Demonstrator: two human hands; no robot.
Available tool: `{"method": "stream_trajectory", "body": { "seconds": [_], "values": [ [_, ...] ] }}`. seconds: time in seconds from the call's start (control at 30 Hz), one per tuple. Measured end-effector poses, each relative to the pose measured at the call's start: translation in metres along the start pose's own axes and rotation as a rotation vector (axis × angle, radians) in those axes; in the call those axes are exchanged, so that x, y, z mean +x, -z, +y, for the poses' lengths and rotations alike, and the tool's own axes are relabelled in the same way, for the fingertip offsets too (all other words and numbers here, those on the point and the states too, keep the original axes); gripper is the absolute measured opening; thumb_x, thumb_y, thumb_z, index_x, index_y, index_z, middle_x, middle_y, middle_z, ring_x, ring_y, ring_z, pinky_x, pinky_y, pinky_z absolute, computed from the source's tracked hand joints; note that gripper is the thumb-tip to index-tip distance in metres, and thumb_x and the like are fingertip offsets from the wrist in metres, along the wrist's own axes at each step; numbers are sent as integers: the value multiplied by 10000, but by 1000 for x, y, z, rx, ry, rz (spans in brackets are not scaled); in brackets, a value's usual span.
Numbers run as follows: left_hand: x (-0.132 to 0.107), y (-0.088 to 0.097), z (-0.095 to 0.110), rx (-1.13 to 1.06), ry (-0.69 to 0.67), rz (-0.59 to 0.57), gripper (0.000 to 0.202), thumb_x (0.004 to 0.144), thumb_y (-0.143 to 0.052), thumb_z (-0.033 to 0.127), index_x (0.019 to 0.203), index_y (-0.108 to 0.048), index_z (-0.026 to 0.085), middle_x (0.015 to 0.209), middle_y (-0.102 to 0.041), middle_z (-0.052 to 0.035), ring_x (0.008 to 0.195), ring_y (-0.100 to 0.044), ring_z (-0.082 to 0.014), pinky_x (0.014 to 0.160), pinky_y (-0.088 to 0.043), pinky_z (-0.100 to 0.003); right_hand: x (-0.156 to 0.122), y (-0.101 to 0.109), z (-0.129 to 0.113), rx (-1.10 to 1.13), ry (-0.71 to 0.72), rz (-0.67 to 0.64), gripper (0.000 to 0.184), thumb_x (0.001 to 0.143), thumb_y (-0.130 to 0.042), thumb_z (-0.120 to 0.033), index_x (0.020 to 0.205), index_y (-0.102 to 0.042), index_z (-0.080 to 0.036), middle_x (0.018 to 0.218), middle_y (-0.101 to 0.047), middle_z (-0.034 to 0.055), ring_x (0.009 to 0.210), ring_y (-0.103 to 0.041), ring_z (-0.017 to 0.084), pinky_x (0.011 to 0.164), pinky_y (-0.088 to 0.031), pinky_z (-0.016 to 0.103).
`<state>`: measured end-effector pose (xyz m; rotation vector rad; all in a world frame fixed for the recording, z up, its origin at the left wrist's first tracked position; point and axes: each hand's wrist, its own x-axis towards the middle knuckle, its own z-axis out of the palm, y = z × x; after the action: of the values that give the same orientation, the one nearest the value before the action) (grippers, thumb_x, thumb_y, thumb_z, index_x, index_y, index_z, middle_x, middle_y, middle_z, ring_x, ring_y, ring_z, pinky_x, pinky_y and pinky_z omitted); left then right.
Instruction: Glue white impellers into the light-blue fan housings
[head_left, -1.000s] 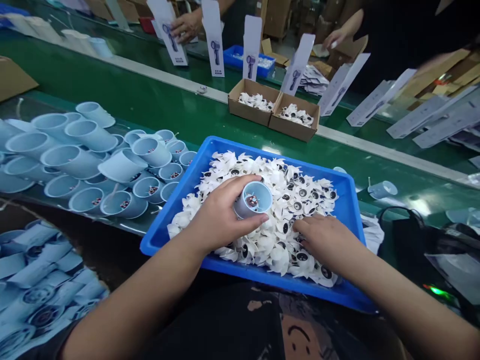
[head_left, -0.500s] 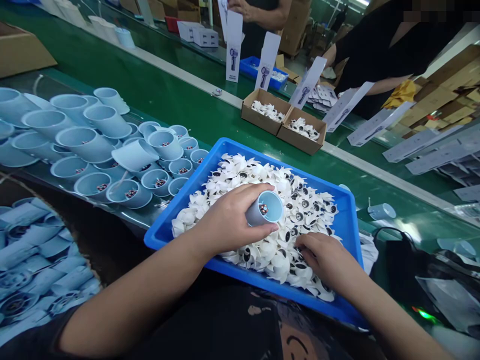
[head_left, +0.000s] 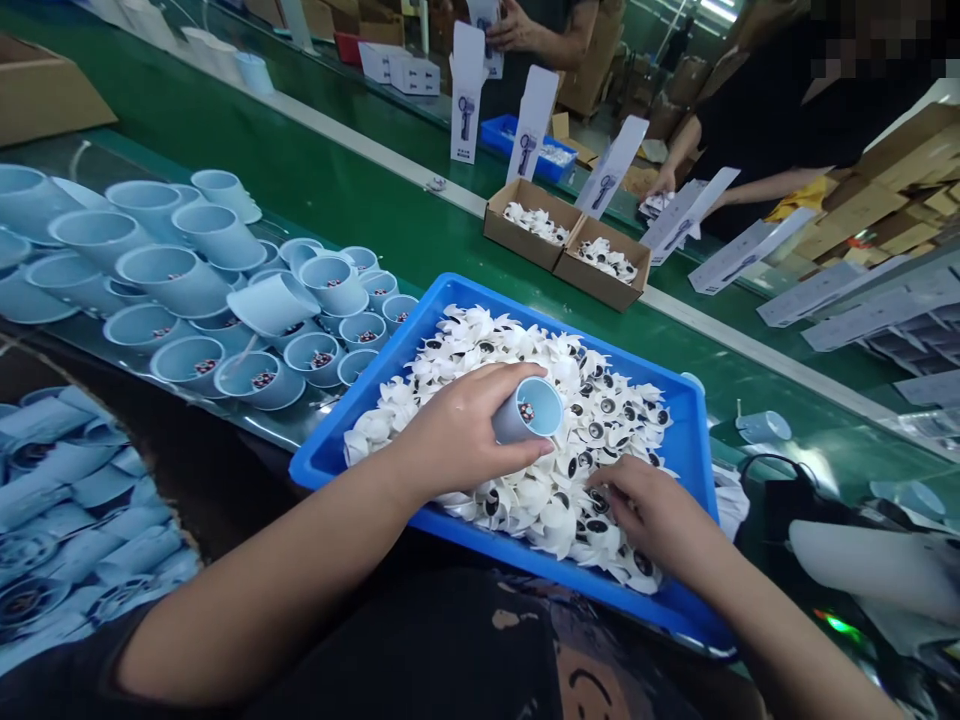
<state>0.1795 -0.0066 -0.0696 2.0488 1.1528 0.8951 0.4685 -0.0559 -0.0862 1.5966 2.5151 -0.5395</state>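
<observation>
While a small pale blue housing [head_left: 529,410] is gripped in the curled left hand [head_left: 457,435] at the centre of the frame, above a blue tray [head_left: 360,450] heaped with white fan blades [head_left: 570,390], the right hand [head_left: 656,515] is pressed, fingers bent, into the heap at lower right, its hold not discernible.

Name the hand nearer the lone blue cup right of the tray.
Right. The right hand rests on fan wheels left of the lone cup; the left hand grips another cup farther left.
</observation>
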Motion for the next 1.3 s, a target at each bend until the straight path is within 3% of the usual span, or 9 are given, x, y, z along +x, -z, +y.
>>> {"method": "stream_trajectory", "body": {
  "seconds": [0.3, 0.4, 0.5, 0.6, 0.77, 0.93, 1.07, 1.17, 1.3],
  "values": [
    [1, -2, -2, -1, -7, -29, 594, 785, -734, 465, 1310, -554, 253, 1338, -598, -87, 1213, -574, -313, 1035, -463, -494, 0, 1, -9, -102, -126, -39, 197, 866, -656, -156, 1045, -700, -224, 1033, -609, 82, 1013, -542, 347, 852, -411, 548],
    [1, -2, -3, 1, -25, -37, 605, 779, -738, 469, 1313, -556, 250, 1350, -593, -87, 1222, -569, -317, 1058, -443, -498, 2, 2, -11, -54, -140, -43, 144, 851, -642, -154, 963, -704, -221, 969, -596, 71, 985, -541, 328, 826, -399, 502],
    [0, -3, -4, 5, -45, -42, 615, 783, -734, 466, 1328, -547, 251, 1346, -599, -83, 1214, -574, -311, 1053, -448, -487, 3, 2, -8, 61, -140, -27, 187, 775, -576, -71, 864, -672, -205, 898, -583, 50, 913, -551, 263, 769, -397, 410],
    [-1, -2, -3, 13, -54, -43, 611, 788, -728, 467, 1330, -544, 253, 1341, -602, -85, 1208, -577, -312, 1034, -460, -481, 3, 6, -1, 216, -144, 52, 191, 705, -523, -78, 827, -618, -190, 903, -573, 53, 876, -546, 233, 786, -409, 397],
    [0, -2, -3, 24, -51, -65, 606, 787, -725, 466, 1323, -546, 248, 1334, -603, -81, 1196, -581, -310, 1039, -450, -486, 13, 25, 11, 600, -204, 246, 218, 761, -440, -253, 972, -454, -200, 1000, -590, 78, 907, -593, 220, 875, -489, 449],
    [1, -3, -3, 45, -40, -68, 614, 786, -728, 472, 1327, -541, 251, 1334, -604, -76, 1205, -572, -304, 1038, -449, -477, 51, 36, 20, 831, -248, 277, 431, 670, -389, -312, 1087, -387, -205, 1003, -579, 72, 855, -615, 189, 809, -564, 411],
    [1, -3, -4, 60, -37, -76, 625, 783, -735, 464, 1336, -530, 256, 1338, -602, -66, 1207, -572, -292, 1035, -456, -466, 89, 33, 30, 617, -354, 340, 357, 833, -458, -372, 1120, -487, -163, 886, -542, 58, 773, -573, 189, 736, -543, 376],
    [1, -3, -4, 72, -47, -83, 621, 786, -731, 467, 1333, -529, 252, 1339, -603, -75, 1209, -574, -299, 1026, -465, -467, 106, 30, 31, 314, -397, 378, 296, 834, -642, -311, 1066, -577, -139, 976, -545, 73, 897, -544, 214, 854, -485, 420],
    [2, -4, -5, 98, -60, -95, 622, 780, -724, 471, 1324, -531, 239, 1323, -613, -92, 1198, -582, -317, 1012, -472, -479, 111, 28, 23, 47, -397, 337, 198, 870, -671, -263, 1010, -621, -132, 1042, -561, 83, 962, -529, 225, 901, -447, 428]
  ]
}}
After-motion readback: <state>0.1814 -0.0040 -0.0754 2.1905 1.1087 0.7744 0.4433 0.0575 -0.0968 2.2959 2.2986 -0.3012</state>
